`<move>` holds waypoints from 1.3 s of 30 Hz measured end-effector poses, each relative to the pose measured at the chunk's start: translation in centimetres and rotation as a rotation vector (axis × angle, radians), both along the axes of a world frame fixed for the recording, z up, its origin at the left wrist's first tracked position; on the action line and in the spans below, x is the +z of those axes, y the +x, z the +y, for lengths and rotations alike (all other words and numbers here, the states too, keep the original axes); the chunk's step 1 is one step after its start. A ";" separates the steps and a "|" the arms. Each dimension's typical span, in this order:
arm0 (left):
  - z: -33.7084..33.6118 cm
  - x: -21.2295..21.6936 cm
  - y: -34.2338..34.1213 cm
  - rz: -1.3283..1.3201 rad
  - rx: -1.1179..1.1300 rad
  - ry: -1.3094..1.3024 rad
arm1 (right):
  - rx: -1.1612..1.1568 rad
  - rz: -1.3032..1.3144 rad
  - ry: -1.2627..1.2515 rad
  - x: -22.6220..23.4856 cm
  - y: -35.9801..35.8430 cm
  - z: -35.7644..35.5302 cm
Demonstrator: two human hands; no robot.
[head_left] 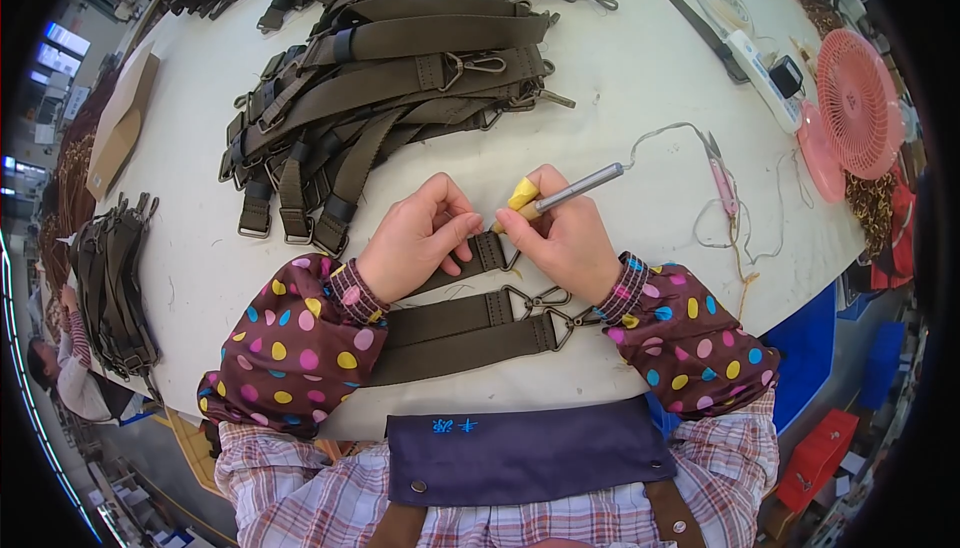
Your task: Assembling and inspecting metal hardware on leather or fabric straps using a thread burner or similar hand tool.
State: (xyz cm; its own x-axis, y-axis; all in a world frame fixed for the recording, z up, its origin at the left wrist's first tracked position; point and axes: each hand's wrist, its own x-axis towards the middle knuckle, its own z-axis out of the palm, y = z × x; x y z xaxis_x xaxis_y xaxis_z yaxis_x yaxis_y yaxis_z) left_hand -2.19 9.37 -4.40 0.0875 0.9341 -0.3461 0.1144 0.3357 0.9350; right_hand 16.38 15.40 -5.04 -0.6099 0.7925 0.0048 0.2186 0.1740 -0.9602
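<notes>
There is one pen [590, 184], with two hands beside it: one left hand [415, 238], one right hand [572, 240]. Three strap ends [520, 338] lie on its near side; right of it, one power strip [765, 85]; left, one cardboard piece [122, 126].

A head-worn fisheye camera looked down and forward from above the near edge of a white table [640, 78], close over the left hand [412, 238] and right hand [570, 245], its view spanning both side edges.
</notes>
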 end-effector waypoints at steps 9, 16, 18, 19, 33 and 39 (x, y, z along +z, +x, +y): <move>-1.3 2.6 -1.1 0.687 -0.218 0.358 | -0.058 0.130 -0.046 -0.4 0.6 -0.4; -0.3 2.0 -0.7 0.604 -0.448 0.370 | 0.063 0.101 -0.075 -0.3 1.1 -0.5; 0.1 1.8 -0.9 0.565 -0.471 0.354 | 0.084 0.078 -0.073 -0.5 1.1 -0.4; 0.4 1.8 -0.8 0.549 -0.496 0.339 | 0.083 0.062 -0.074 -0.4 1.2 -0.4; 0.8 1.1 -0.7 0.498 -0.486 0.331 | 0.104 -0.021 -0.018 -0.1 1.1 -0.4; 0.7 1.2 -0.6 0.519 -0.470 0.319 | 0.113 -0.011 -0.013 0.0 1.0 -0.5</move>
State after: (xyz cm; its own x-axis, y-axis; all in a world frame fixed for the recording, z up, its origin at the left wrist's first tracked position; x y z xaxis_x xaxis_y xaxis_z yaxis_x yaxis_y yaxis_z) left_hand -2.79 10.08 -3.19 0.4001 0.9003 -0.1712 0.6287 -0.1337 0.7661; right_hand 17.41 14.92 -5.08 -0.6952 0.7187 -0.0118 0.2086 0.1859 -0.9602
